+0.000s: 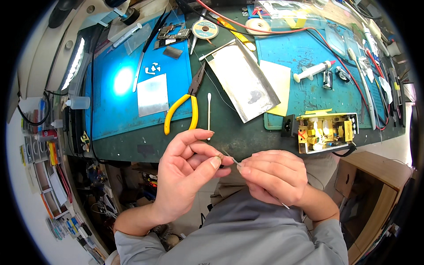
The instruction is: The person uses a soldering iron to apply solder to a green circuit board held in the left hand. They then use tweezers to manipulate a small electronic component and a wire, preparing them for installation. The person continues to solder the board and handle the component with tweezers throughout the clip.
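Note:
Just in front of the table edge, my left hand (187, 170) is closed in a pinch, thumb against a finger, with its index finger stretched above. A tiny piece at those fingertips is too small to name. My right hand (276, 176) grips a thin grey pointed tool (236, 162), whose tip meets the left fingertips. The tool's pale rear end sticks out below the right palm. Beyond the left hand lie a cotton swab (209, 108) and yellow-handled pliers (194, 112), both apart from my fingers.
A metal tray-like panel (247, 99) lies mid-table, with a flat metal plate (153, 95) on the blue mat (115, 112) to its left. At right sit an opened power supply (327, 132) and a syringe (313, 70). A red cable (324, 39) crosses the back.

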A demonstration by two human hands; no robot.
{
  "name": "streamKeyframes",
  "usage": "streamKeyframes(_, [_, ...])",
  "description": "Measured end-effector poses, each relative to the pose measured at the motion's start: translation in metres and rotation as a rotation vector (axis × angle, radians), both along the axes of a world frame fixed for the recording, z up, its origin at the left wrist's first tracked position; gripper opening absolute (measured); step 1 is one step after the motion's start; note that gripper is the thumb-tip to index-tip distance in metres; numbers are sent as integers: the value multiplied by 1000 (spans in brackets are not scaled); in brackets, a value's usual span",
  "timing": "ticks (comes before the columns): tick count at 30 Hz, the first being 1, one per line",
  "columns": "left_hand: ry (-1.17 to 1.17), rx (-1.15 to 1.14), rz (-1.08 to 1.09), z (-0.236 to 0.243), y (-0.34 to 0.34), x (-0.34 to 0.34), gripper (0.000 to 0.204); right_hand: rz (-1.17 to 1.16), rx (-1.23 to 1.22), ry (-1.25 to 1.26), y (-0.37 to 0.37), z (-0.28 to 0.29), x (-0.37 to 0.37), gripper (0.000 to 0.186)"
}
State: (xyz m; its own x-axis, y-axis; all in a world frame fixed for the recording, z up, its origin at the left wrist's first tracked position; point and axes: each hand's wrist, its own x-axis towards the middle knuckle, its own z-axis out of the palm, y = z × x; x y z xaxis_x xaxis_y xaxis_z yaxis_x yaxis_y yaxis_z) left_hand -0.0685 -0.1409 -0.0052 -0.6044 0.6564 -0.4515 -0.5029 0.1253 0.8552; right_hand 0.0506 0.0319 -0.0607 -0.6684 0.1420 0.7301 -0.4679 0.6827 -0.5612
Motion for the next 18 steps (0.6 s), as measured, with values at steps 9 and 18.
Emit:
streamKeyframes(9, [-13,10,10,0,0,0,45,33,-2,-13,1,1,0,28])
streamKeyframes(18, [-30,8,12,0,2,0,47,32,23,3,2,-1,-1,26])
